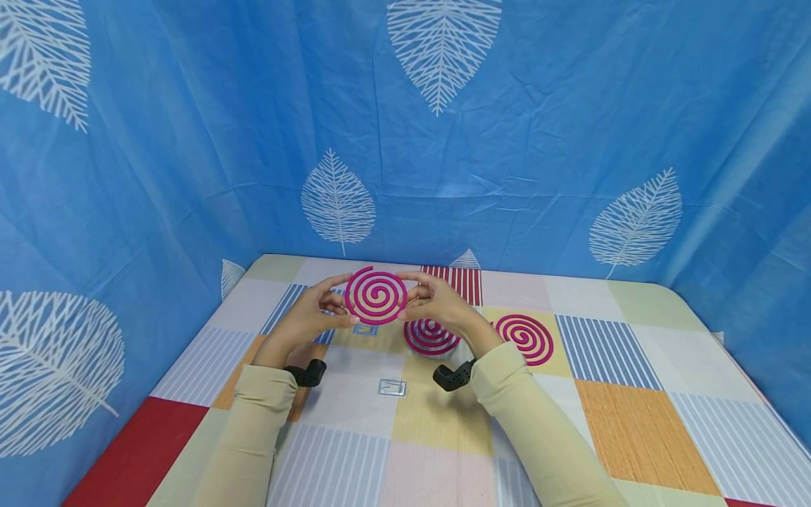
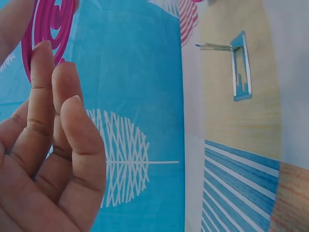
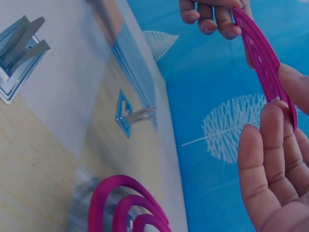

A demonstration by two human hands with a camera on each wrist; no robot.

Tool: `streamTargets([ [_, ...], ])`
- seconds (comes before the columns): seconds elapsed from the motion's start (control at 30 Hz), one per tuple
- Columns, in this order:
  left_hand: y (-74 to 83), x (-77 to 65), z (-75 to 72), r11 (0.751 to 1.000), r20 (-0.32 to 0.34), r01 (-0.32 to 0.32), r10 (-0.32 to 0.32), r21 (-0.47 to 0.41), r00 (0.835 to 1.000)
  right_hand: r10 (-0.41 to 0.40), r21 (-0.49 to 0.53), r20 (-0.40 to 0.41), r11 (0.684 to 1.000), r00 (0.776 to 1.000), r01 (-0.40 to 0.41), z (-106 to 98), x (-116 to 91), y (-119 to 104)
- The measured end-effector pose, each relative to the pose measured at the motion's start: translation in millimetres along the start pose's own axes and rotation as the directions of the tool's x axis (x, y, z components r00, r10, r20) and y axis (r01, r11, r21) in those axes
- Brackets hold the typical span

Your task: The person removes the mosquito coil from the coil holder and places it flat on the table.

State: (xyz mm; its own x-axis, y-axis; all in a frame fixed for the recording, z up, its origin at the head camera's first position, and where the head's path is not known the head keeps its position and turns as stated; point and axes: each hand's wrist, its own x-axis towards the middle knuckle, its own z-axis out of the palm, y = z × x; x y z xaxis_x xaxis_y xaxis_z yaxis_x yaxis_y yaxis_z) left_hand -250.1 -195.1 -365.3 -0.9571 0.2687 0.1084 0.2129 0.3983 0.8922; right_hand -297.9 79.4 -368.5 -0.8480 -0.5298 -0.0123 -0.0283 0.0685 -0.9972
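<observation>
A magenta mosquito coil (image 1: 378, 294) is held up above the table, its flat spiral facing the head camera. My left hand (image 1: 310, 313) pinches its left edge between thumb and fingers. On the opposite edge, my right hand (image 1: 440, 303) grips it the same way; the right wrist view shows thumb and fingertips on the coil (image 3: 263, 72). Below my right hand is a second magenta coil (image 1: 432, 345), partly covered by that hand. A third coil (image 1: 524, 340) lies to the right, behind the right forearm.
One small metal coil stand (image 1: 393, 387) lies on the patchwork tablecloth (image 1: 443, 472) between the forearms. Another stand (image 1: 365, 329) is farther back, below the held coil; both have raised prongs in the right wrist view. A blue curtain (image 1: 507, 141) with white leaves encloses the table.
</observation>
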Motion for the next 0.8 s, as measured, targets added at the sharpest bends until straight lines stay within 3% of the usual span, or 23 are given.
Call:
streamTargets([
  [0.5, 12.1, -2.8, -2.8, 0.995, 0.050, -0.031, 0.036, -0.094, 0.998, -0.131, -0.104, 0.007, 0.986, 0.991, 0.131, -6, -22, -15],
  [0.8, 19.3, -4.2, 0.3, 0.992, 0.061, -0.031, 0.039, -0.126, 0.997, -0.174, -0.087, -0.013, 0.981, 0.985, 0.173, -6, -37, -19],
])
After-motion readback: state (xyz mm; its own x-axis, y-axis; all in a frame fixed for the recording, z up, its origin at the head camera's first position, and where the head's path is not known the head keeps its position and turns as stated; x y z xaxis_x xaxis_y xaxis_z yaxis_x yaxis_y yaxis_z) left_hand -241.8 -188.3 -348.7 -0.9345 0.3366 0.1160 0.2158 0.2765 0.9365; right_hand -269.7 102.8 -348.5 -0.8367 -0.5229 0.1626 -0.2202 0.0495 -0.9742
